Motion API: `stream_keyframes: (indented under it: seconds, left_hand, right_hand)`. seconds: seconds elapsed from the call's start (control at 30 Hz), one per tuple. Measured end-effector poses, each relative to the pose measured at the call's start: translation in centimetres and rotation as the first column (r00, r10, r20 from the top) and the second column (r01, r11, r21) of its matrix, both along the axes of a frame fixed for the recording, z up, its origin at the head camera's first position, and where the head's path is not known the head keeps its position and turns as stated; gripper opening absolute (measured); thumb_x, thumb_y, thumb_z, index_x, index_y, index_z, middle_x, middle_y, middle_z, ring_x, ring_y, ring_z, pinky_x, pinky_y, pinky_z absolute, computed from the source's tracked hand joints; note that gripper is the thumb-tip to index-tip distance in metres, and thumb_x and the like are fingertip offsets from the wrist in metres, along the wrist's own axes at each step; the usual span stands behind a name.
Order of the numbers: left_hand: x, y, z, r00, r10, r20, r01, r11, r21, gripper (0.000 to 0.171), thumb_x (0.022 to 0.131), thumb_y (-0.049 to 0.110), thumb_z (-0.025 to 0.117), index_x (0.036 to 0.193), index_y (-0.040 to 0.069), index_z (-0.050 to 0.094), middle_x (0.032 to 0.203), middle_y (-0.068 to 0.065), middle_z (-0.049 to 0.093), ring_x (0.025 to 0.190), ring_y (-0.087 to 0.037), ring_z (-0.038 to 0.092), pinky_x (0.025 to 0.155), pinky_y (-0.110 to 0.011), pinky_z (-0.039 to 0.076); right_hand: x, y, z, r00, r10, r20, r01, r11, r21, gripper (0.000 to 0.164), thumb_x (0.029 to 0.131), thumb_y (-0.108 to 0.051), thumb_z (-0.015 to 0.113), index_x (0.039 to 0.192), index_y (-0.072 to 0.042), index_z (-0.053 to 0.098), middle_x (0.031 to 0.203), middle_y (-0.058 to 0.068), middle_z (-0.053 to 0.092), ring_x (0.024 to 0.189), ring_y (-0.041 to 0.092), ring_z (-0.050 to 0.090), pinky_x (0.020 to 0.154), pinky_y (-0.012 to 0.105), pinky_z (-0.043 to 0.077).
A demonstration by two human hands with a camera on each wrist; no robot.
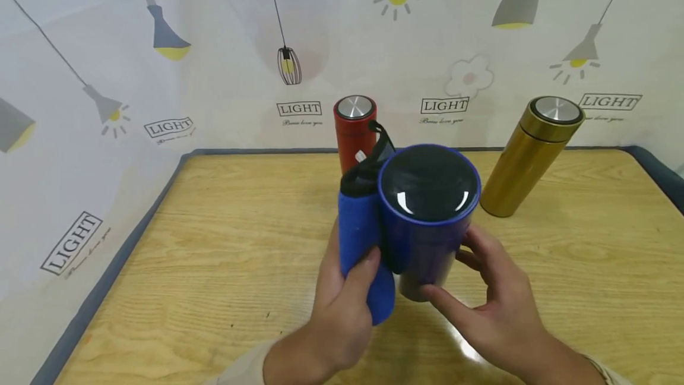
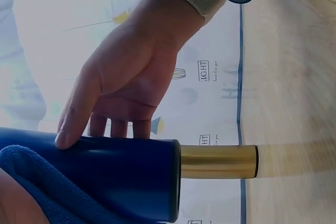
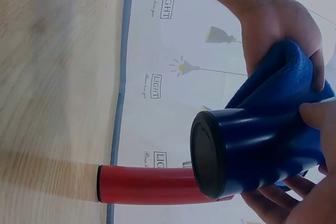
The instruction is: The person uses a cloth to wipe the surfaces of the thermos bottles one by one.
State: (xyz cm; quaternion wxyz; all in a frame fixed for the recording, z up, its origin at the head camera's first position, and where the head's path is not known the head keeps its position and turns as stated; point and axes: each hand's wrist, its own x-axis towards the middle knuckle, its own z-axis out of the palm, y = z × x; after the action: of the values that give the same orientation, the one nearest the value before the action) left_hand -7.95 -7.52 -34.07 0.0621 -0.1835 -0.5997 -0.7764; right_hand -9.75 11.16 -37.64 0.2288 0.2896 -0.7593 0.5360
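Note:
A blue tumbler [image 1: 427, 242] with a glossy black lid [image 1: 430, 180] is held up above the table, slightly tilted. My right hand [image 1: 502, 302] grips it low down, the thumb on the near side and fingers round the far side. With my left hand [image 1: 342, 314] I hold a folded blue cloth [image 1: 358, 224] against the tumbler's left side, the thumb pressed on the cloth. A black strip with a small loop [image 1: 376, 156] sticks up at the cloth's top. In the right wrist view, the tumbler's dark base [image 3: 207, 153] shows, and the cloth [image 3: 283, 77] covers part of its side.
Behind the tumbler stands a red bottle [image 1: 352, 135] with a silver-topped lid, partly hidden. A gold bottle [image 1: 529, 159] stands at the back right. The wood-grain table [image 1: 224, 242] meets a printed wall covering [image 1: 235, 76] along a dark blue edge.

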Motion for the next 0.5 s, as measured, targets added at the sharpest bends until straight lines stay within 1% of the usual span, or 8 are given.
stream_keyframes:
  seconds: [0.1,0.13,0.17,0.27,0.33,0.5]
  left_hand:
    - [0.1,0.1,-0.1,1.0,0.002,-0.028,-0.002,1.0,0.017,0.056,0.099,0.003,0.037,0.154,0.003,0.024,0.151,-0.021,0.039,0.135,-0.031,0.042,0.116,-0.04,0.036]
    - [0.2,0.2,-0.2,0.999,0.003,-0.034,-0.002,1.0,0.023,0.056,0.099,0.003,0.037,0.154,0.002,0.024,0.15,-0.021,0.039,0.134,-0.031,0.042,0.116,-0.037,0.037]
    - [0.2,0.2,-0.3,0.999,0.006,-0.043,-0.005,1.0,0.024,0.056,0.099,0.003,0.038,0.153,0.002,0.024,0.149,-0.023,0.04,0.134,-0.032,0.043,0.115,-0.035,0.038]
    - [0.2,0.4,-0.6,0.998,0.006,-0.063,-0.005,1.0,0.02,0.055,0.1,0.003,0.038,0.153,0.001,0.025,0.147,-0.024,0.041,0.132,-0.033,0.044,0.114,-0.032,0.038]
    - [0.1,0.5,-0.9,0.998,-0.002,-0.064,0.003,1.0,0.015,0.055,0.1,0.004,0.038,0.154,0.002,0.024,0.149,-0.023,0.041,0.134,-0.032,0.043,0.115,-0.031,0.037]
    - [0.1,0.9,-1.2,0.996,-0.025,-0.089,0.022,0.999,-0.029,0.057,0.1,0.001,0.039,0.155,0.004,0.026,0.152,-0.02,0.041,0.137,-0.029,0.043,0.117,-0.031,0.035]
  right_hand:
    - [-0.3,-0.1,0.0,0.996,0.027,-0.08,-0.029,0.999,-0.034,0.077,0.08,-0.027,0.084,0.135,0.014,0.05,0.135,0.006,0.061,0.124,0.012,0.059,0.098,0.016,0.05]
    - [-0.3,-0.1,0.0,0.994,0.03,-0.103,-0.035,0.998,-0.045,0.076,0.083,-0.033,0.081,0.133,0.015,0.051,0.134,0.007,0.062,0.123,0.013,0.059,0.098,0.016,0.05]
    - [-0.4,-0.1,0.0,0.992,0.033,-0.119,-0.04,0.998,-0.055,0.075,0.084,-0.035,0.079,0.132,0.016,0.052,0.134,0.007,0.062,0.123,0.013,0.059,0.098,0.017,0.05]
    - [-0.4,-0.1,0.2,0.989,0.042,-0.145,-0.056,0.994,-0.091,0.074,0.083,-0.034,0.079,0.129,0.019,0.053,0.133,0.007,0.062,0.122,0.015,0.059,0.099,0.018,0.05]
    - [-0.4,0.0,0.4,0.988,0.052,-0.143,-0.069,0.99,-0.119,0.074,0.082,-0.031,0.081,0.128,0.02,0.053,0.133,0.007,0.063,0.122,0.016,0.059,0.099,0.019,0.05]
    - [-0.6,0.2,0.6,0.987,0.099,-0.131,-0.126,0.967,-0.223,0.073,0.078,-0.018,0.086,0.127,0.023,0.05,0.13,0.011,0.063,0.119,0.018,0.061,0.1,0.021,0.05]
